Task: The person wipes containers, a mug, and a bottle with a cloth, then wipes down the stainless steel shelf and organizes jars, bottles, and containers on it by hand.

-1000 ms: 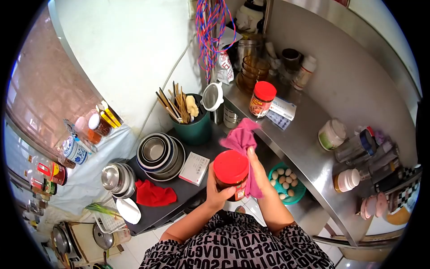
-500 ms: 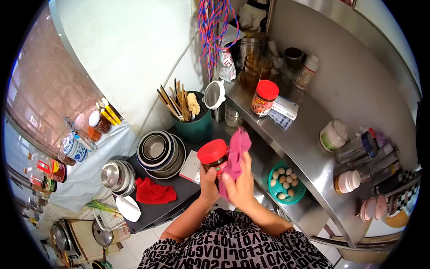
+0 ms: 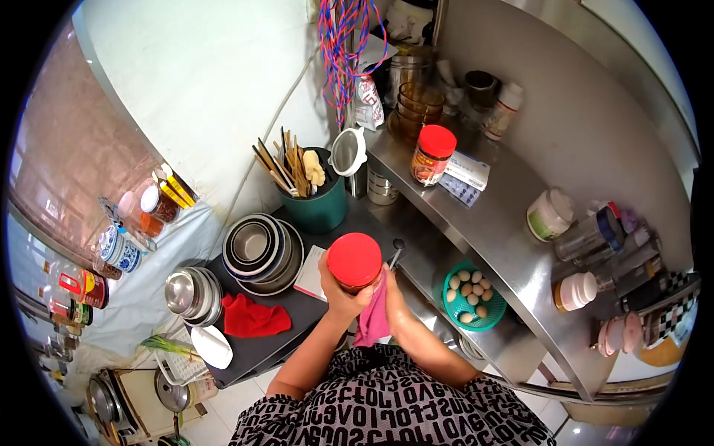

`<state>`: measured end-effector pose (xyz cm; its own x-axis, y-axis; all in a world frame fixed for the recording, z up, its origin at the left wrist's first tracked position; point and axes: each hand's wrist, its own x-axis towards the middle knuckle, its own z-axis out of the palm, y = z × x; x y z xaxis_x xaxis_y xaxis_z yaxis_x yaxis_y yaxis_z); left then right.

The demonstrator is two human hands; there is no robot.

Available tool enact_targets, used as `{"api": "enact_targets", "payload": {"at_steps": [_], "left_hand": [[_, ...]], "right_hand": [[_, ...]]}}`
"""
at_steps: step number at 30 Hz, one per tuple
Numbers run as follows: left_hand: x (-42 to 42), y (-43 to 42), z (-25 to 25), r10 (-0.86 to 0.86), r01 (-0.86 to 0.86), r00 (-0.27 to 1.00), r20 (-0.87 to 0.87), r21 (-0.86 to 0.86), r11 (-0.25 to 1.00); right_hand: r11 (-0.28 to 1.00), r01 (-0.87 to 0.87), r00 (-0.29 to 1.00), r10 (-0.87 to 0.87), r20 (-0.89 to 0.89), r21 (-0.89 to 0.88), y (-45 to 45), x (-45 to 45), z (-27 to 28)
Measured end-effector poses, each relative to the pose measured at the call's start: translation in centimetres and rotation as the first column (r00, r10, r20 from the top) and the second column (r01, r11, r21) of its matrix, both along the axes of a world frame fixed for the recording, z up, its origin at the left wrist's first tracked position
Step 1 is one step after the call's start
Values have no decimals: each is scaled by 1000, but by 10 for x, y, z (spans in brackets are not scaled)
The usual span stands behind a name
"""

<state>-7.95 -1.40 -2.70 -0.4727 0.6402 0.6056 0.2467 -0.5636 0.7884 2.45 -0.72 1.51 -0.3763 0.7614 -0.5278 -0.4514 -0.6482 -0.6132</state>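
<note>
Head view: nested bowls (image 3: 253, 247) are set on the dark table (image 3: 271, 348). Near the table's right edge, a red-lidded jar (image 3: 354, 259) is clasped by the left hand (image 3: 341, 299). A pink cloth (image 3: 374, 321), apparently against the jar, is pinched by the right hand (image 3: 399, 303). Wiping is judged to be under way; how much is done or left cannot be told. The jar's lid is glossy and seated, its contents dark, its label mostly hidden. Farther right, a similar jar (image 3: 433, 156) is touched by neither hand.

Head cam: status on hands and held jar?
Left hand gripping red-lidded jar. Right hand holding pink cloth at jar's side. Nothing visible blocking either hand.
</note>
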Motion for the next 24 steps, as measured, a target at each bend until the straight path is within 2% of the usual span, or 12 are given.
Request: {"api": "enact_targets", "payload": {"at_steps": [2, 3, 5, 8, 9, 12, 14, 15, 17, 19, 20, 24], "left_hand": [[1, 1, -12, -107, 115, 984, 145, -48, 992], [2, 1, 2, -119, 119, 993, 22, 10, 993], [-1, -1, 14, -144, 149, 975, -171, 16, 989], [7, 1, 14, -176, 183, 981, -77, 98, 978], [6, 1, 15, -170, 177, 983, -74, 101, 979], [-4, 3, 24, -105, 124, 984, -146, 122, 985], [-17, 5, 39, 6, 28, 873, -488, 63, 998], [-15, 4, 42, 39, -17, 863, -503, 49, 999], [-10, 5, 37, 7, 18, 854, -519, 44, 999], [3, 2, 34, 1, 37, 858, -514, 64, 997], [6, -2, 37, -168, 130, 843, -510, -111, 985], [7, -6, 54, -157, 163, 838, -523, -36, 986]], "right_hand": [[993, 95, 995, -93, -26, 68, -4, -2, -14], [994, 90, 996, -88, -30, 67, -2, -1, -29], [944, 70, 983, -121, 141, 324, 3, 12, -57], [947, 64, 936, -166, 312, 313, 0, 26, -15], [911, 4, 866, -209, 455, 411, 4, 35, -18], [869, -158, 813, -156, 562, 470, 11, 80, -39], [805, 99, 888, -336, 313, 585, -7, 74, 31], [644, 50, 889, -377, 259, 763, -9, 81, 35], [305, -265, 807, -450, 383, 915, -8, 81, 45], [188, -563, 605, -570, 556, 805, -9, 58, 66], [115, -676, 479, -681, 553, 728, -7, 53, 69], [263, -541, 654, -466, 596, 799, 6, 61, 58]]}}
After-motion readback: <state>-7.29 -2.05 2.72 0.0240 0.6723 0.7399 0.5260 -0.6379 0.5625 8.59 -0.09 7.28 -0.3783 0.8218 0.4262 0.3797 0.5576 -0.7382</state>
